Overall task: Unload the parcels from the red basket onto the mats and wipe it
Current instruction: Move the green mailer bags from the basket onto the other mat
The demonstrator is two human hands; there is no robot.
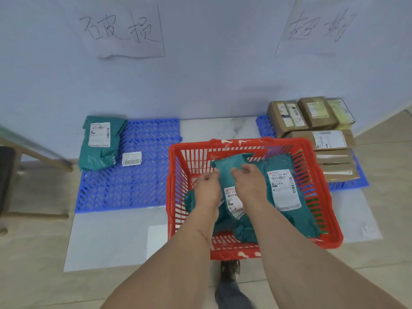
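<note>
Unloading step in hand; wiping not yet begun, judged from the basket (330, 233) still holding parcels. Both hands are inside the basket on the nearer teal bag (231, 175), which lies tilted across the middle: left hand (206, 191) has its fingers curled at the bag's left edge, apparently pinching it; right hand (247, 182) has its fingers curled over the bag's upper fold, gripping it. A second bag (284, 175) lies flat against the basket's right side, touching the first. Left mat (145, 179) carries one teal parcel (100, 143) at its far left corner and a loose barcode sticker (132, 158) just beside it. Right mat (264, 126) is nearly covered by cardboard boxes (316, 121), stacked and side by side. Judgement: next move calls for lifting the held bag clear of the rim and setting it on one mat; the soft wrap will sag, so a two-handed hold suits. Which mat is correct cannot be told from here. Writing: left wall sheet (122, 30) reads 破损 (damaged), handwritten; right sheet (321, 25) appears to read 超期, less certain. Held bag's label shows "800 S3…", the rest hidden by the hands. Second bag's label shows "543 763" and further digits too small. Other labels and the small red logos are illegible. No cloth in view.
</note>
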